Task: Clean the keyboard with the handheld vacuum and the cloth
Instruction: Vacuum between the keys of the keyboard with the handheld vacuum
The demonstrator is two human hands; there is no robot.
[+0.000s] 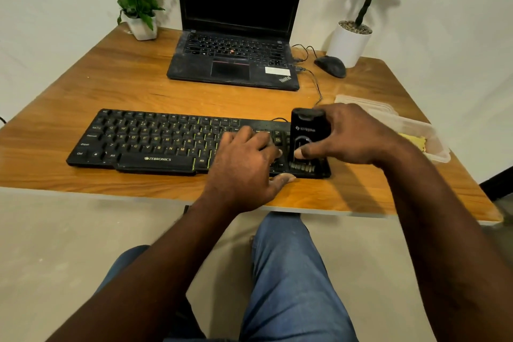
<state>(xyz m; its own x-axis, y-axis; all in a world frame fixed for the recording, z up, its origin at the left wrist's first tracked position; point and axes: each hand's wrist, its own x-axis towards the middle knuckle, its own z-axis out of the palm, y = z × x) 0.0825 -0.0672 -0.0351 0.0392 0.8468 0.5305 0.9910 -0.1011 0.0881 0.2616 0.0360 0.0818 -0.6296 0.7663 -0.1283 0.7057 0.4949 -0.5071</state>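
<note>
While your right hand point(352, 136) grips the black handheld vacuum point(308, 130), your thumb lies on its front face and your other fingers curl round its far side, so the hand is clamped firmly on the body. You hold the vacuum nearly upright over the right end of the black Zebronics keyboard point(155, 141), with its bristled nozzle down on the keys near the front right corner.

Your left hand point(244, 164) rests on the keyboard just beside the vacuum. Its fingers lie loosely spread across the keys and hold nothing, and the thumb lies along the keyboard's front edge, touching the wooden desk point(111, 80). The keyboard sits flat, parallel to the near edge of the desk, and its cable runs off from the back edge behind the vacuum.

To your right, just past your right wrist, a clear plastic container point(433, 133) sits on the desk with the yellow cloth point(414, 141) inside it; only part of the cloth shows.

Further back, a dusty ThinkPad laptop point(236, 61) stands open with a dark screen. A black mouse point(330, 65) lies to its right, close to the white pot of a green plant point(350, 41). A small white pot of pale flowers point(138, 0) stands at the back left corner. Your legs in blue jeans point(288, 272) show below the desk edge.
</note>
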